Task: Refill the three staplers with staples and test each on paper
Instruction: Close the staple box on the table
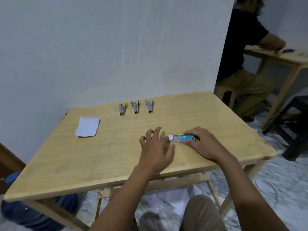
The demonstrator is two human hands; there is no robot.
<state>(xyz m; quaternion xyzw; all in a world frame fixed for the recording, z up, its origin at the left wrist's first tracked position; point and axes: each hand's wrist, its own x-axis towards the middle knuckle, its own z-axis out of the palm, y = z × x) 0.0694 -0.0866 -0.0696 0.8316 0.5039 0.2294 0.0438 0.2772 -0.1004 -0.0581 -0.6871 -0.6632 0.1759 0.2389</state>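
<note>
Three small grey metal staplers lie in a row near the far edge of a pale wooden table (pixel 66 155), each splayed into a narrow V: a yellow-tipped stapler (pixel 122 109), a teal-tipped stapler (pixel 135 107) and a blue-tipped stapler (pixel 149 106), close together but apart. To their left, nearer the person, a loose stack of white paper sheets (pixel 87 127) lies flat, its edges slightly fanned.

Toward the near right, a green cardboard staple box (pixel 186 137) lies on the tabletop, its grey inner tray (pixel 174 138) slid partly out to the left. The right hand (pixel 201 142) grips the green sleeve between thumb and fingers. The left hand (pixel 156 147) holds nothing, its fingers spread and loosely curved just beside the tray's open end; motion blur hides whether it touches.

The tabletop is smooth, light-grained wood. A plain white wall (pixel 116 47) rises behind it, and the marbled floor (pixel 275 189) shows below, with a blue water bottle (pixel 38 212) under the table's left side. At far right a second person (pixel 241 55) sits at a second wooden table (pixel 283 59), near a dark stool (pixel 295 127).
</note>
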